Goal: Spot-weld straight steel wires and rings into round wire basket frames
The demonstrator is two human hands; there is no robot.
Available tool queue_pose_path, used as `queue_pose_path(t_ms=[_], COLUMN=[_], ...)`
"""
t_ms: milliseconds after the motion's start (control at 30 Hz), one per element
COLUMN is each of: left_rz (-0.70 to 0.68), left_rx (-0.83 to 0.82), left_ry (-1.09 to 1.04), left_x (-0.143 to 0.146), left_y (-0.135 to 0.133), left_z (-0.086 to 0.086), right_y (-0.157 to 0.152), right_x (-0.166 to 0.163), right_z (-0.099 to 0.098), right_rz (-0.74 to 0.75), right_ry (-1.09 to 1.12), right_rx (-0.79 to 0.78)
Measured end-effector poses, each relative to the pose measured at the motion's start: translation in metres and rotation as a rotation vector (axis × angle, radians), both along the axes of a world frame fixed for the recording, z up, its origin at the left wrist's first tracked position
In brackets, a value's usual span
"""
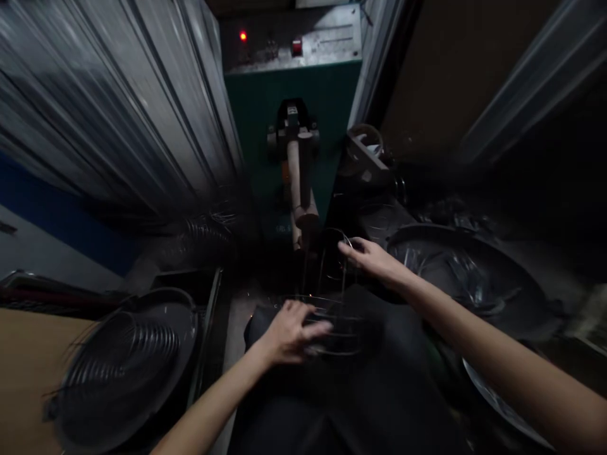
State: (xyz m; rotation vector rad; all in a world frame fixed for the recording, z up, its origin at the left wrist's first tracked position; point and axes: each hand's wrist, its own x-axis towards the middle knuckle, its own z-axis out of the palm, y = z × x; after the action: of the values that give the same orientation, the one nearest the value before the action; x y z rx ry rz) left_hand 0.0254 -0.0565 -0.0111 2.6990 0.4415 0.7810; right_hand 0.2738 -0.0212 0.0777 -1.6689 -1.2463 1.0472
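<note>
A round wire frame [349, 328], made of thin metal rings joined by upright wires, is held over my lap, below the electrode arms of a green welding machine [256, 107]. Pinched between the thumb and fingers of my right hand [372, 258] is the frame's upper ring. My left hand [296, 332] is curled at the left side of its lower rings; motion blurs those fingers, so their exact grip is hard to see. Small orange sparks show beside the lower ring. The machine's lower arm tip [297, 243] is just above and left of the frame.
On the left, a dark round basin [184, 373] holds several stacked wire rings [154, 344]. Another wide basin [516, 272] with metal wire pieces stands at right. Corrugated metal sheeting [118, 82] rises behind. A red light [243, 36] glows on the machine's top panel.
</note>
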Motion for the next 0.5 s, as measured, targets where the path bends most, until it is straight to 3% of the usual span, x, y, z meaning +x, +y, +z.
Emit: queue_pose_path(t_ms=[67, 100, 133, 200, 267, 300, 367, 433, 500], left_rz=[-0.175, -0.187, -0.108, 0.218, 0.461, 0.475, 0.371, 0.291, 0.271], left_rx=[-0.017, -0.042, -0.085, -0.207, -0.399, -0.536, -0.867, -1.184, -1.389], left_ry=[0.118, 0.071, -0.03, -0.264, -0.389, -0.414, -0.446, -0.47, -0.491], left_x=[-0.003, -0.006, -0.01, -0.017, -0.022, -0.022, -0.014, 0.003, 0.028], left_y=[-0.028, -0.034, -0.035, -0.027, -0.017, -0.015, -0.023, -0.041, -0.056], left_z=[0.019, 0.029, 0.039, 0.056, 0.067, 0.071, 0.076, 0.076, 0.072], right_y=[-0.043, -0.062, -0.078, -0.098, -0.1, -0.095, -0.075, -0.048, -0.022], right_x=[0.009, 0.013, 0.016, 0.02, 0.022, 0.022, 0.02, 0.011, -0.003], right_z=[0.009, 0.016, 0.023, 0.033, 0.031, 0.024, -0.002, -0.036, -0.064], right_rz=[0.105, 0.166, 0.221, 0.303, 0.319, 0.314, 0.286, 0.276, 0.306], right_ry=[-0.317, -0.431, -0.502, -0.543, -0.516, -0.488, -0.404, -0.32, -0.293], right_rx=[0.062, 0.094, 0.13, 0.208, 0.287, 0.319, 0.347, 0.292, 0.187])
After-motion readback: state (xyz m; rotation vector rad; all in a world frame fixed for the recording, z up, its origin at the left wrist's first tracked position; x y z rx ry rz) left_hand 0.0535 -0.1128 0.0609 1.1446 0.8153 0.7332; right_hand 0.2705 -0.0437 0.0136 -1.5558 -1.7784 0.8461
